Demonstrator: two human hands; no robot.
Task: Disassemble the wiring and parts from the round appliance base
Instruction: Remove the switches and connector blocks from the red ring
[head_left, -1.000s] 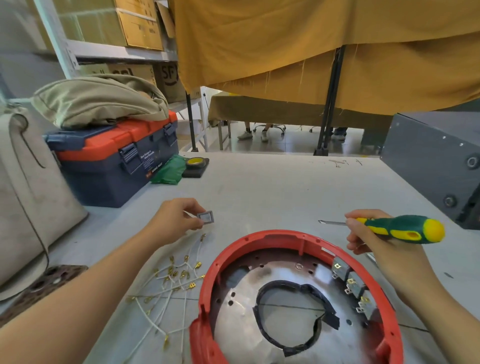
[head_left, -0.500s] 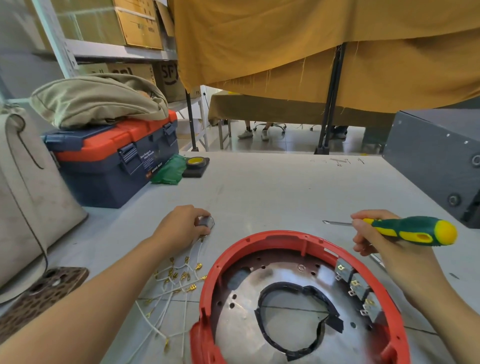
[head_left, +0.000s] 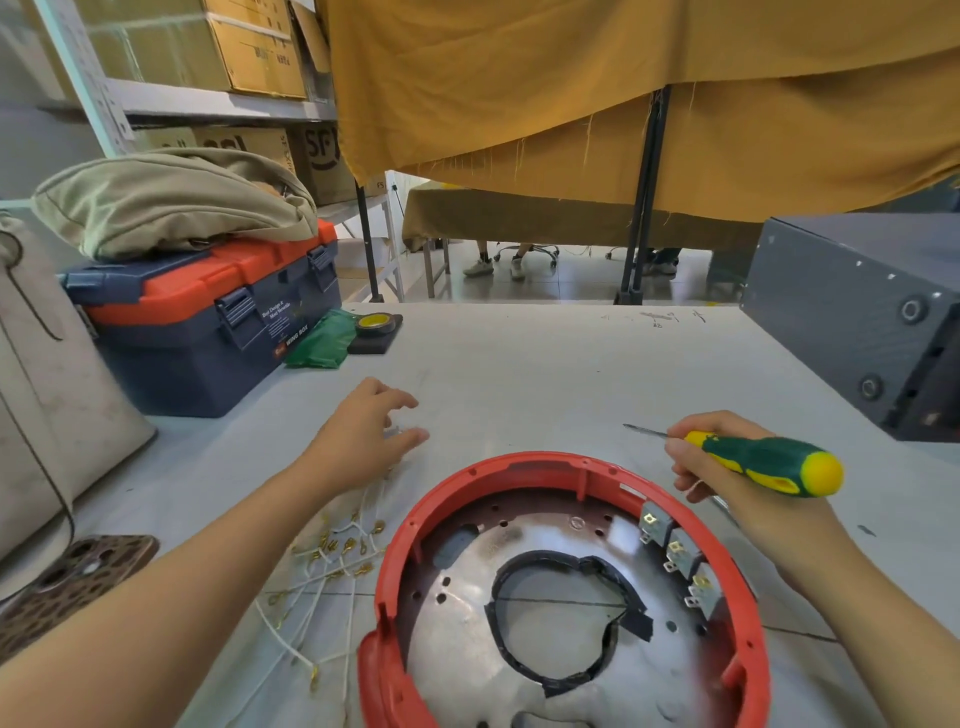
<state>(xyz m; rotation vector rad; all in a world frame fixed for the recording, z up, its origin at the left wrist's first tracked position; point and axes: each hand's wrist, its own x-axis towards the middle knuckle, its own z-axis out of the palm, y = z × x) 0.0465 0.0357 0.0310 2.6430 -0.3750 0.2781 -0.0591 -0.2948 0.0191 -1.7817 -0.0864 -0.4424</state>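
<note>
- A grey table (head_left: 545, 364) carries the round red appliance base (head_left: 566, 592), nearest the camera.
- A navy-and-orange toolbox (head_left: 208, 332) at left bears a label that seems to read "WING BOX".
- Loose white wires (head_left: 322, 571) lie beside the base.
- The right hand (head_left: 727, 467) grips a green-and-yellow screwdriver (head_left: 763, 462).
- The left hand (head_left: 363, 436) hovers, fingers spread, over a small blurred part.

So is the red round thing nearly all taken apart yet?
Partly. A bundle of white wires already lies loose on the table beside the red base. The left hand is open just above a small part on the table. The right hand holds the screwdriver clear of the base. Three switches on the rim and the black ring inside are left.
</note>
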